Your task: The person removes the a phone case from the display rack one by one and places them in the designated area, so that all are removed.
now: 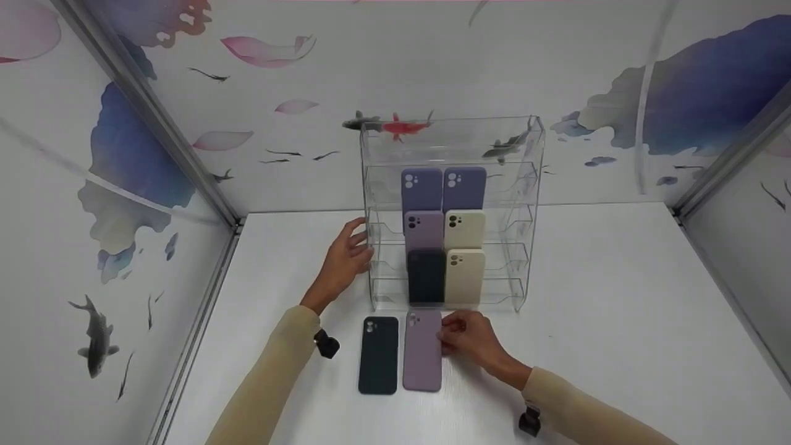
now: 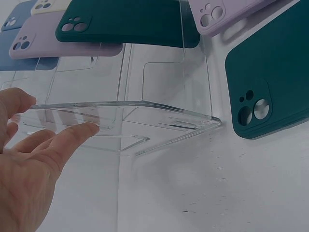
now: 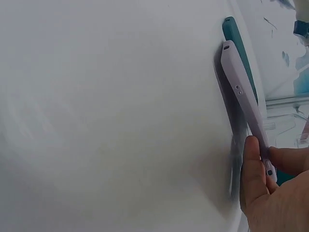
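My right hand (image 1: pixel 473 337) pinches a lavender phone case (image 1: pixel 422 355) by its right edge, near the camera cut-out end. In the right wrist view thumb and fingers hold the case (image 3: pixel 244 89) at one end, a shadow beneath it. A dark green phone case (image 1: pixel 378 358) lies on the table just left of it. My left hand (image 1: pixel 346 256) rests against the left side of a clear acrylic rack (image 1: pixel 524 272). Extended fingers touch its side panel in the left wrist view. The rack holds two blue-violet cases (image 1: pixel 422 188), a lavender one, a dark one and two cream ones (image 1: pixel 465 278).
The rack stands at the back of the white table (image 1: pixel 593 346), close to a printed back wall (image 1: pixel 296 179). Side walls with metal frame strips bound the table left and right. A small black device (image 1: pixel 327 345) sits on each wrist.
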The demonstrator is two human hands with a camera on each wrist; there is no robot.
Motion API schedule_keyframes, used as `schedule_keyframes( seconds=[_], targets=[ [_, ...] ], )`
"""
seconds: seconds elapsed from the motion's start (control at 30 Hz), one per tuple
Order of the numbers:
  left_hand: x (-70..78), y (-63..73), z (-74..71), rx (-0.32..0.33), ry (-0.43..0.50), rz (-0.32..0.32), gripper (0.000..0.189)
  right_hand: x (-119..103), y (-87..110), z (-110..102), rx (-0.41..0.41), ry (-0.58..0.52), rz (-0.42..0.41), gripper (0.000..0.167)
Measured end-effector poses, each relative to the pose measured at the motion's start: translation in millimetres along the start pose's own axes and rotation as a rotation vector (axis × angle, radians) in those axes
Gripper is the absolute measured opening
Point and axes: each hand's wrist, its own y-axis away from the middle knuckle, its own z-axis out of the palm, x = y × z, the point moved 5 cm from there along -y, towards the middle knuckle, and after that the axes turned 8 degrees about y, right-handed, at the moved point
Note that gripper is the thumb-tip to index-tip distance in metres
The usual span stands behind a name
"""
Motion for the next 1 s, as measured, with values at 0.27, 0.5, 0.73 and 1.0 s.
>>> schedule_keyframes(
  seconds=[0.27,0.5,0.73,1.0],
  targets=[
    [0.1,1.1,-0.3,-0.002,-0.002,0.006,0.067,0.1,-2.6,8.0,-0.051,0.012,0.027,0.018],
    [-0.6,0.3,-0.5,0.004,-0.004,0.006,0.068,0.2,-4.9,13.2,-0.070,-0.043,0.050,0.019],
    [-1.7,-0.1,-0.5,-0.003,-0.008,-0.002,0.068,-1.5,-6.4,15.5,-0.081,-0.053,0.046,0.020],
    [-1.8,-0.1,-0.4,0.005,-0.013,-0.006,0.067,-2.7,-7.2,16.3,-0.074,-0.022,0.046,0.018]
  ],
)
